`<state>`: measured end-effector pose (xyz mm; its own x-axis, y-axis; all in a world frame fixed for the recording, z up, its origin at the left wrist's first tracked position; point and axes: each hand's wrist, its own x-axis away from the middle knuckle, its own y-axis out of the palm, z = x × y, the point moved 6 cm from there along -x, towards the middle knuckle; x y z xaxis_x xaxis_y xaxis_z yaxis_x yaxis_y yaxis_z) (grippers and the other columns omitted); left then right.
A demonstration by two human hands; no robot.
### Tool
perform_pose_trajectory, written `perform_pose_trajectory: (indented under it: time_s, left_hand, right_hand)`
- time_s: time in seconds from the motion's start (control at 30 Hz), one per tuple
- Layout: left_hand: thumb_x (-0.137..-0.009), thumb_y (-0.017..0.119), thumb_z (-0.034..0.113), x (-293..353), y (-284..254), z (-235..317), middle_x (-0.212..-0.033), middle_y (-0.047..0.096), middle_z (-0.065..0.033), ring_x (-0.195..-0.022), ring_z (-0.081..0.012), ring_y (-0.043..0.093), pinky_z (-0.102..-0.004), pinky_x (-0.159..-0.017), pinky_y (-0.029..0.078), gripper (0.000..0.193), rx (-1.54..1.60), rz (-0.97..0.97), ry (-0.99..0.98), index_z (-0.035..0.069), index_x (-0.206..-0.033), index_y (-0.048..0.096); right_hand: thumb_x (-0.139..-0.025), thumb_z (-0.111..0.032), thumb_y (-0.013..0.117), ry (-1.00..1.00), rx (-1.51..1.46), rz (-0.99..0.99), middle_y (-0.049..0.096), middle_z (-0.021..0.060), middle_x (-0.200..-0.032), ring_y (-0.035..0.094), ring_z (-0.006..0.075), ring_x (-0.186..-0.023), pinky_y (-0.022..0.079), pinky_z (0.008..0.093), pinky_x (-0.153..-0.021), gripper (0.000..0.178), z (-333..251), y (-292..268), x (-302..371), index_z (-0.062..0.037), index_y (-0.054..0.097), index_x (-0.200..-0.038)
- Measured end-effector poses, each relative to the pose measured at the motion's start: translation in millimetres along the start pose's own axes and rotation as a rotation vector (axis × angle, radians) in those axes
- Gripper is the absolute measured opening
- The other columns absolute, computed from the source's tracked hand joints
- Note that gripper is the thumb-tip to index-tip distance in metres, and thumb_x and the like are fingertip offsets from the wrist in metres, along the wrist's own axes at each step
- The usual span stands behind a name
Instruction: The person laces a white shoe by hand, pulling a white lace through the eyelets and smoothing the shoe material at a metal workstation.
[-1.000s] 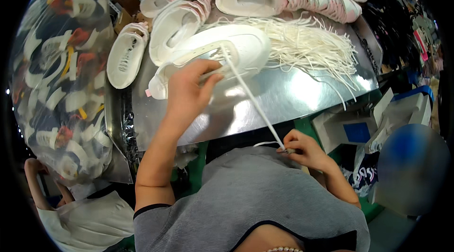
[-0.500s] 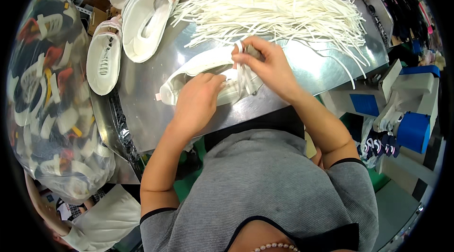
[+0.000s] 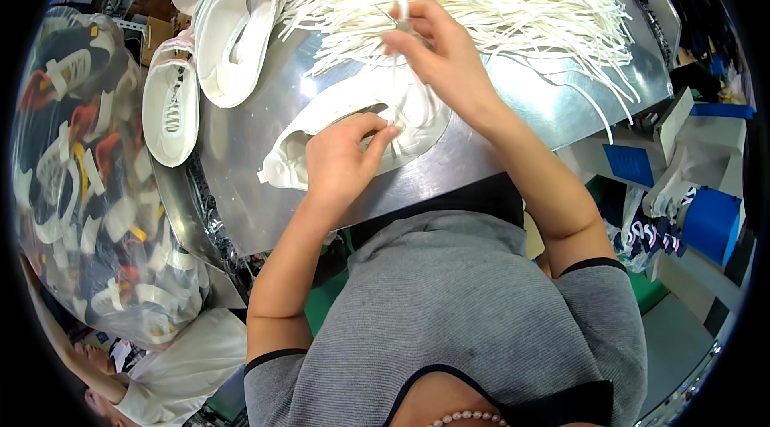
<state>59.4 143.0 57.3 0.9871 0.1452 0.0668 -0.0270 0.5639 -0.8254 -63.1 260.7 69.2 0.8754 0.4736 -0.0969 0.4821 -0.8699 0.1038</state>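
A white shoe upper (image 3: pixel 346 100) lies on the metal table in front of me, its opening toward the left. My left hand (image 3: pixel 341 156) is at its near side, thumb and forefinger pinched together at the upper's edge by the lacing. Above the upper, my right hand (image 3: pixel 449 58) is closed on a white shoelace (image 3: pixel 395 78), which runs taut down to the lacing area. A thin, dark metal point (image 3: pixel 386 15) sticks out from the right fingers; the rest of that tool is mostly hidden.
Beyond the upper spreads a large heap of white laces (image 3: pixel 481 6). Nested white and pink uppers (image 3: pixel 228 58) and a single laced upper (image 3: pixel 171 110) sit to the left. A clear bag of shoe parts (image 3: pixel 88 186) bulges at far left, with another person (image 3: pixel 180 363) below it.
My right hand has risen away from the upper, drawing the lace up with it. My left hand has moved slightly to the right, its fingertips now pinched at the lacing edge.
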Motion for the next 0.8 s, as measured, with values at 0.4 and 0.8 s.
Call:
perform_pose_trajectory:
  time_s: [0.4,0.8]
  left_hand:
    - [-0.085,0.071,0.014,-5,0,-4,-0.075,0.069,-0.0097,-0.065,-0.0171,0.065,-0.0278,-0.064,0.049,0.014,0.077,0.156,0.023,0.002,-0.09,0.071]
    - [-0.086,0.07,0.019,-5,1,0,-0.076,0.068,-0.0069,-0.067,-0.0228,0.067,-0.0327,-0.059,0.048,0.013,0.051,0.214,0.108,0.006,-0.083,0.068]
  right_hand:
    - [-0.095,-0.016,0.057,0.228,0.286,-0.19,0.068,0.0138,-0.076,0.067,0.0268,-0.07,0.049,0.035,-0.064,0.022,16,-9,98,0.0026,0.051,-0.105]
    - [-0.094,-0.017,0.057,0.221,0.414,-0.229,0.067,0.013,-0.071,0.067,0.0306,-0.069,0.05,0.0392,-0.064,0.017,23,-5,89,0.0,0.055,-0.095]
